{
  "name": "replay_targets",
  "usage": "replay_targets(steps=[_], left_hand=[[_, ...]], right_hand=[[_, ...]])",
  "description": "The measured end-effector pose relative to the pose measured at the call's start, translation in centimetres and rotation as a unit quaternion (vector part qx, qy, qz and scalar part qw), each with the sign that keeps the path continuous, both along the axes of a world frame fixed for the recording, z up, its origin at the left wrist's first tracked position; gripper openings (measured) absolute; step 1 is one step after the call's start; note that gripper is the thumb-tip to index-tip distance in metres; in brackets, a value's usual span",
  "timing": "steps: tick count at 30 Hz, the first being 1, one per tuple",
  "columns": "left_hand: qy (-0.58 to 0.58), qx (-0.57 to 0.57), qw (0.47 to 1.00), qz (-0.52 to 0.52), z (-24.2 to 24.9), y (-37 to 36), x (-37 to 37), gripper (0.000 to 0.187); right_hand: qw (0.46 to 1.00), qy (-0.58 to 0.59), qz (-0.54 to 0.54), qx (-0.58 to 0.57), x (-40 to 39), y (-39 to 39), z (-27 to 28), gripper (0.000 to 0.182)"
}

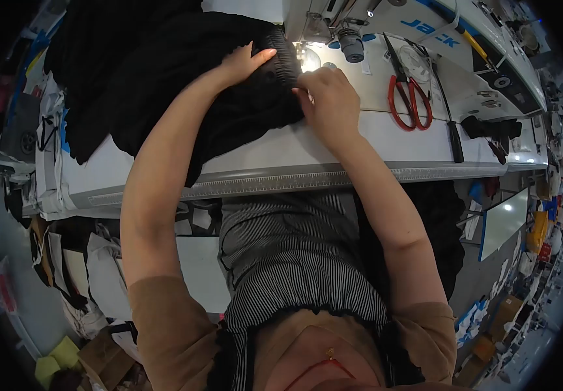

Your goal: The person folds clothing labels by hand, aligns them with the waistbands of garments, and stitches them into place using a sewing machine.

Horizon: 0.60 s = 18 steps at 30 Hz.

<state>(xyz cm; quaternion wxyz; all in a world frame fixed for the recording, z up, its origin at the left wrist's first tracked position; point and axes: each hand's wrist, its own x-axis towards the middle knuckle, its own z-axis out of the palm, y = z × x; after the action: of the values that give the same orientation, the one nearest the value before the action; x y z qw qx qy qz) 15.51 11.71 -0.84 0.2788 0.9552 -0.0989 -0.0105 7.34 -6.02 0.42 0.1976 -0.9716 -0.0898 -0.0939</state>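
A large black garment piece covers the left part of the sewing table. Along its right edge runs a finely ridged, gathered-looking band, close to the lit needle area of the sewing machine. My left hand rests on the black cloth with the thumb stretched out toward the band; its other fingers are partly out of sight. Curled beside the needle area, my right hand pinches the right edge of the cloth near the band's lower end. Its fingertips are partly hidden.
Red-handled scissors lie on the machine bed to the right, beside a black-handled tool. A small dark cloth piece is farther right. A ruler strip runs along the table's front edge. Pale cloth hangs at the left.
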Motion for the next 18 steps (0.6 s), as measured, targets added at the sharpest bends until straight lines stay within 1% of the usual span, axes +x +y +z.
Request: replay_targets(steps=[1,2,3,4,5,7,8,9,10,11,12,13,14,15,16,17,18], left_hand=[[0.055,0.028,0.998,-0.023,0.1,0.1,1.1,0.075],[0.056,0.027,0.998,-0.024,-0.4,0.2,2.0,0.075],[0.017,0.039,0.999,-0.029,-0.9,0.3,2.6,0.071],[-0.024,0.053,0.998,-0.035,-1.4,0.3,3.3,0.067],[-0.023,0.054,0.998,-0.036,-1.8,0.2,4.3,0.067],[0.0,0.041,0.999,-0.025,-2.7,-0.3,6.8,0.055],[-0.001,0.041,0.999,-0.026,-5.5,-0.2,9.4,0.055],[-0.037,-0.029,0.997,-0.06,-9.9,0.1,12.6,0.05],[-0.072,-0.098,0.988,-0.094,-10.1,-0.2,12.9,0.045],[-0.071,-0.097,0.988,-0.096,-10.2,0.1,12.9,0.045],[-0.042,-0.065,0.992,-0.1,-10.6,0.6,12.6,0.052],[-0.013,-0.033,0.994,-0.104,-9.2,0.7,11.1,0.061],[-0.012,-0.032,0.994,-0.106,-6.9,0.4,9.2,0.061],[0.013,0.003,0.997,-0.074,-4.0,0.0,7.0,0.056],[0.036,0.04,0.998,-0.041,-2.1,-0.1,5.2,0.051],[-0.012,0.04,0.995,-0.09,-1.6,1.1,4.1,0.037],[-0.06,0.04,0.988,-0.139,-1.1,2.3,3.0,0.023]], right_hand=[[0.989,-0.104,0.101,0.026,0.1,-0.7,-1.5,0.014],[0.957,-0.204,0.201,0.051,0.0,-1.2,-2.1,0.02],[0.957,-0.203,0.201,0.051,0.0,-1.7,-2.2,0.02],[0.961,-0.188,0.197,0.042,-0.1,-2.1,-1.9,0.025],[0.965,-0.175,0.192,0.033,-0.1,-2.2,-1.7,0.03],[0.969,-0.173,0.175,0.025,0.1,-2.2,-2.0,0.028],[0.972,-0.172,0.16,0.016,0.2,-2.3,-2.0,0.026],[0.972,-0.174,0.159,0.014,0.3,-2.2,-2.1,0.026],[0.97,-0.184,0.157,0.023,0.2,-2.1,-2.1,0.026],[0.968,-0.193,0.155,0.033,0.1,-2.1,-2.3,0.027],[0.969,-0.191,0.151,0.035,0.1,-2.2,-2.3,0.027],[0.97,-0.185,0.136,0.084,0.2,-2.2,-2.3,0.032],[0.967,-0.179,0.123,0.131,0.2,-2.3,-2.2,0.037],[0.967,-0.179,0.123,0.132,0.2,-2.0,-2.1,0.037],[0.962,-0.192,0.17,0.089,0.3,-1.2,-2.0,0.038],[0.954,-0.203,0.216,0.047,0.2,-0.4,-1.9,0.039],[0.955,-0.2,0.217,-0.034,0.2,0.2,-1.9,0.035]])
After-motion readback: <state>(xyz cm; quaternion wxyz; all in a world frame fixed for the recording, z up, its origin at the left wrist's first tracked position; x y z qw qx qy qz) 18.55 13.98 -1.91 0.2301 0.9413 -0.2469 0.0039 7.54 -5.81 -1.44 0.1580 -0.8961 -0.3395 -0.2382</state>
